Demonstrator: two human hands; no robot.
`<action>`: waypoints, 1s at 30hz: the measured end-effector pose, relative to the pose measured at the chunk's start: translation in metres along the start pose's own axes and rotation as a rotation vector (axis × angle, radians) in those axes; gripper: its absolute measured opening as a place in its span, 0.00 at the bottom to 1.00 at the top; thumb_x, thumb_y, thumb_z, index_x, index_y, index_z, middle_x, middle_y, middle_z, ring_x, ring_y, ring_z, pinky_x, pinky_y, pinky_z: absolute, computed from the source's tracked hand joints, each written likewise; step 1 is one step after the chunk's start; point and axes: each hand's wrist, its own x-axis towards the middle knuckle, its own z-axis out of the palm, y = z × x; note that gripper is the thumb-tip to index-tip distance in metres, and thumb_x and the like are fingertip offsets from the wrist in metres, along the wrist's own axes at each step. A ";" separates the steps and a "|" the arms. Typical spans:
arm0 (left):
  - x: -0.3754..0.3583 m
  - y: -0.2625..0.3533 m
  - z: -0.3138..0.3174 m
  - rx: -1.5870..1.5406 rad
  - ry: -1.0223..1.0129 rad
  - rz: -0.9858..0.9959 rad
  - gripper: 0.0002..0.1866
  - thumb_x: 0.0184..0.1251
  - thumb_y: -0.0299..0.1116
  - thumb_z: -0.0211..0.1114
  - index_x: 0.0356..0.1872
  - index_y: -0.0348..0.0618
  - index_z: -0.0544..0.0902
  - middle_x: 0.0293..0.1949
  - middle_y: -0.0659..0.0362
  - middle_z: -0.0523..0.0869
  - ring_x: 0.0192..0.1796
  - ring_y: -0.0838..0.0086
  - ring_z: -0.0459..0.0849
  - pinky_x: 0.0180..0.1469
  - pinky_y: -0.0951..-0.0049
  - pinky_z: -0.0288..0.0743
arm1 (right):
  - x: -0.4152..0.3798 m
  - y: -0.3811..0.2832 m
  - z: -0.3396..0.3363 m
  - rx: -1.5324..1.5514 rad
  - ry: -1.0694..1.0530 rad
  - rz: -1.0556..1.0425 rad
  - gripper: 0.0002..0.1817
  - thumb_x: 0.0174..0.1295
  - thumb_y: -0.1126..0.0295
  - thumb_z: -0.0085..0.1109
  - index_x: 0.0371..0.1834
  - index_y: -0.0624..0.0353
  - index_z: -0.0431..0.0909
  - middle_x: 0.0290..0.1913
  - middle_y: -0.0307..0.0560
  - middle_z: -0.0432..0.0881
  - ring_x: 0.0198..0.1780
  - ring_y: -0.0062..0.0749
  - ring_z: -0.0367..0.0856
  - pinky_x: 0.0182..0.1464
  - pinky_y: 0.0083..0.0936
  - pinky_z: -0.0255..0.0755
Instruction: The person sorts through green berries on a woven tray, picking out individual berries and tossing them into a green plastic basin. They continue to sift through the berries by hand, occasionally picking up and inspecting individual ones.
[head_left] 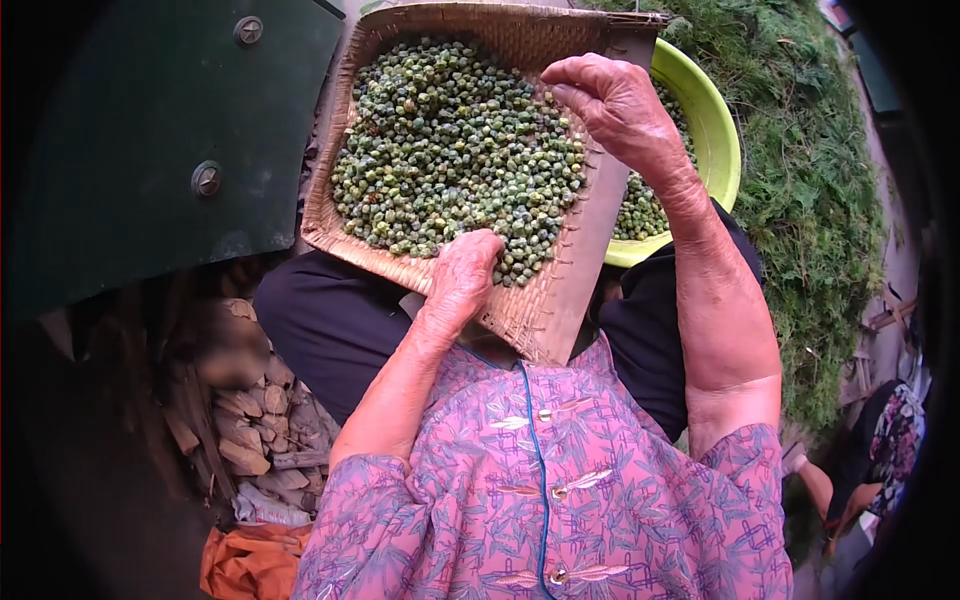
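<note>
A woven winnowing basket (520, 315) rests tilted on my lap, with a flat strip along its right edge. Many small round green fruits (450, 140) fill it. Fingers curled, my left hand (466, 268) is at the basket's near rim, touching the fruits; its fingertips are hidden. My right hand (615, 105) is raised over the right side of the basket, thumb and fingers pinched together. Whatever may be in that pinch is too small to make out. A yellow-green basin (715, 150), partly covered by the basket and my right arm, holds more of the fruits.
Cut green foliage (800, 190) lies heaped along the right. At left stands a dark green panel (150, 150) with round metal studs. Split firewood (245, 430) and an orange cloth or bag (250, 560) lie lower left. Another person (870, 450) is partly visible at lower right.
</note>
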 end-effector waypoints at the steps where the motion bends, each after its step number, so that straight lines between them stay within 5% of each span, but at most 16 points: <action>1: 0.004 0.002 0.001 -0.005 0.009 0.031 0.08 0.54 0.24 0.54 0.35 0.41 0.77 0.37 0.53 0.78 0.44 0.56 0.77 0.44 0.59 0.71 | 0.000 0.000 0.000 0.007 0.002 0.002 0.09 0.57 0.69 0.60 0.39 0.58 0.83 0.34 0.52 0.82 0.37 0.44 0.82 0.42 0.33 0.75; 5: 0.022 -0.003 0.015 0.013 0.023 0.053 0.13 0.53 0.20 0.58 0.42 0.38 0.77 0.47 0.49 0.78 0.53 0.53 0.76 0.56 0.61 0.70 | -0.002 -0.003 0.001 0.002 -0.021 0.010 0.09 0.58 0.69 0.60 0.39 0.58 0.83 0.34 0.52 0.82 0.37 0.43 0.82 0.43 0.33 0.75; 8: 0.039 -0.006 0.021 0.006 0.151 0.098 0.13 0.52 0.18 0.51 0.40 0.38 0.77 0.44 0.51 0.77 0.50 0.55 0.75 0.52 0.59 0.69 | -0.002 -0.003 0.003 0.012 -0.024 0.006 0.09 0.58 0.69 0.60 0.39 0.59 0.83 0.34 0.52 0.82 0.38 0.43 0.82 0.43 0.33 0.75; 12: 0.060 -0.007 0.020 0.008 0.141 0.089 0.08 0.58 0.22 0.57 0.39 0.39 0.78 0.45 0.50 0.79 0.49 0.54 0.77 0.52 0.60 0.71 | -0.004 -0.001 0.002 0.018 -0.021 0.003 0.09 0.57 0.69 0.60 0.39 0.59 0.82 0.34 0.52 0.82 0.37 0.44 0.82 0.42 0.33 0.75; 14: 0.066 0.001 0.012 0.027 0.141 0.008 0.07 0.58 0.24 0.59 0.38 0.40 0.79 0.44 0.50 0.79 0.47 0.56 0.77 0.49 0.61 0.72 | -0.005 0.001 0.001 0.006 -0.024 0.008 0.09 0.57 0.69 0.60 0.39 0.59 0.82 0.34 0.52 0.82 0.37 0.44 0.82 0.42 0.34 0.75; 18: 0.066 -0.015 -0.004 0.223 0.460 -0.285 0.14 0.59 0.33 0.62 0.46 0.42 0.76 0.37 0.50 0.83 0.40 0.54 0.82 0.43 0.57 0.75 | -0.005 -0.002 -0.002 0.010 -0.018 0.010 0.09 0.57 0.70 0.60 0.39 0.59 0.82 0.34 0.52 0.82 0.37 0.44 0.82 0.42 0.34 0.75; 20: 0.063 -0.023 -0.014 0.235 0.196 -0.678 0.19 0.61 0.36 0.61 0.52 0.43 0.73 0.33 0.47 0.84 0.37 0.49 0.83 0.40 0.52 0.75 | -0.004 0.000 -0.003 0.004 -0.025 0.002 0.09 0.57 0.70 0.60 0.39 0.59 0.82 0.34 0.53 0.82 0.37 0.45 0.82 0.42 0.34 0.75; 22: 0.058 -0.030 -0.016 0.253 0.117 -0.654 0.24 0.62 0.37 0.59 0.60 0.45 0.69 0.31 0.44 0.84 0.37 0.47 0.83 0.40 0.51 0.75 | -0.003 0.000 -0.002 0.003 -0.032 -0.010 0.09 0.57 0.70 0.60 0.39 0.59 0.82 0.33 0.53 0.82 0.37 0.45 0.82 0.42 0.34 0.75; 25: 0.043 -0.026 -0.010 0.150 0.129 -0.386 0.18 0.63 0.35 0.58 0.54 0.48 0.74 0.34 0.48 0.85 0.38 0.50 0.83 0.40 0.51 0.75 | -0.002 0.001 -0.001 0.022 -0.033 -0.011 0.09 0.57 0.70 0.59 0.39 0.60 0.82 0.33 0.53 0.82 0.37 0.45 0.82 0.42 0.34 0.75; 30: 0.028 -0.021 -0.001 0.038 0.135 -0.390 0.13 0.60 0.36 0.60 0.46 0.49 0.81 0.37 0.48 0.85 0.40 0.51 0.83 0.43 0.55 0.76 | -0.003 0.001 -0.002 0.008 -0.039 -0.006 0.09 0.58 0.69 0.59 0.39 0.60 0.82 0.34 0.53 0.82 0.38 0.45 0.82 0.43 0.35 0.75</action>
